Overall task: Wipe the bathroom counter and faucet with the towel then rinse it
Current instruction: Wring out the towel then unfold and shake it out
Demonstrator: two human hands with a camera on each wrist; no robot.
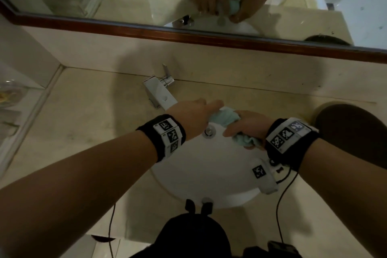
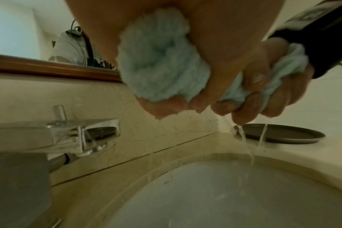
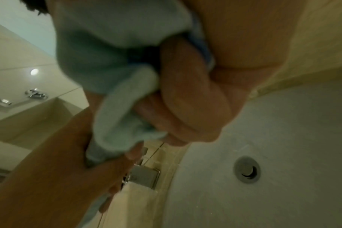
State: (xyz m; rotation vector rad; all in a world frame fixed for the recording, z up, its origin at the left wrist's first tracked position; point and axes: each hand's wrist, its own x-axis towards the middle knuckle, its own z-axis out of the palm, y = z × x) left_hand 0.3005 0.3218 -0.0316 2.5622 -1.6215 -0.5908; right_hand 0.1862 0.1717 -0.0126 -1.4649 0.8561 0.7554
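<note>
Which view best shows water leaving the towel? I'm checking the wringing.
The left wrist view: thin streams fall from the twisted light-blue towel into the sink. The head and right wrist views show the gripped towel, no visible drips.

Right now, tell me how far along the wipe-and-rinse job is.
Late stage, by the look of it. Both hands, left hand and right hand, grip the light blue towel over the white sink basin, wringing it; thin streams of water fall from it. No water shows at the faucet. Whether the counter was wiped can't be confirmed. Left: finish wringing.
</note>
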